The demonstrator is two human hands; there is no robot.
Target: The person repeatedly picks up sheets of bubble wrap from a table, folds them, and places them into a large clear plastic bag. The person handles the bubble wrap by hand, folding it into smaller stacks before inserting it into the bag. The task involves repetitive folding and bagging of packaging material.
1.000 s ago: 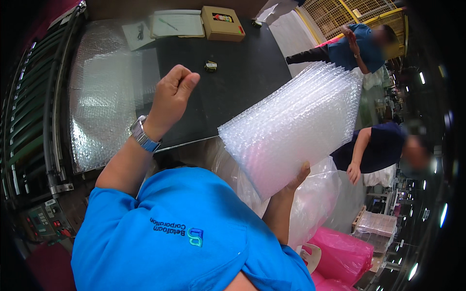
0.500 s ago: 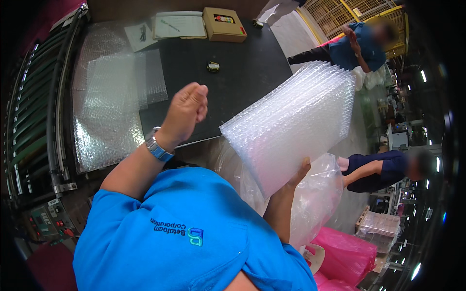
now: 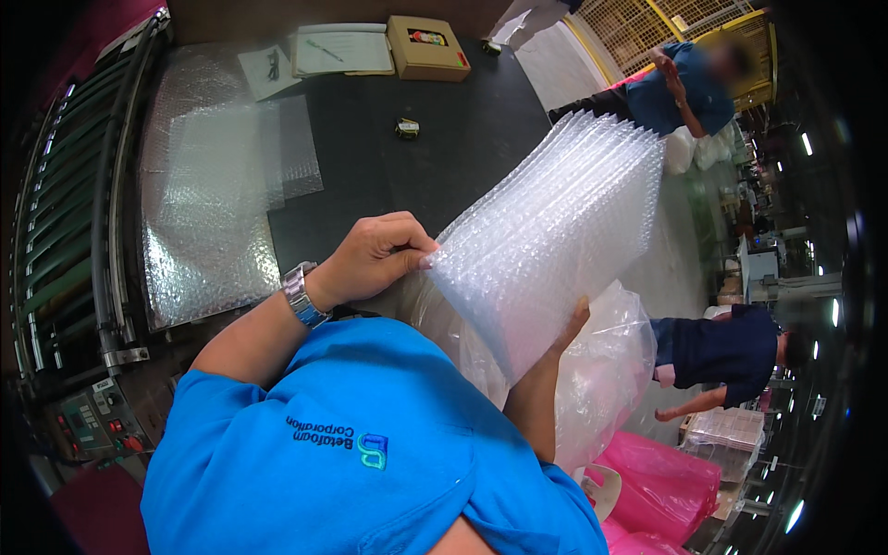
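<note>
A thick stack of clear bubble-wrap sheets [image 3: 555, 231] is held up in front of me, tilted, its layered edges fanned at the far end. My left hand [image 3: 381, 254], with a metal watch on the wrist, pinches the stack's near left corner between thumb and fingers. On the right side, my right hand [image 3: 573, 326] grips the lower edge, thumb showing and the other fingers hidden behind the sheets. More bubble wrap [image 3: 208, 250] lies flat on the dark table [image 3: 370, 176], to the left.
On the table are a small tape measure [image 3: 406, 128], a clipboard with papers [image 3: 356, 48] and a cardboard box [image 3: 428, 65]. A roller machine [image 3: 65, 213] borders the left. Clear plastic bags [image 3: 610, 361] and pink bags [image 3: 657, 481] stand right. Two people [image 3: 680, 88] are beyond.
My left hand has come down and right from above the table edge and taken the stack's corner. The stack has shifted slightly left. The person at the right has turned.
</note>
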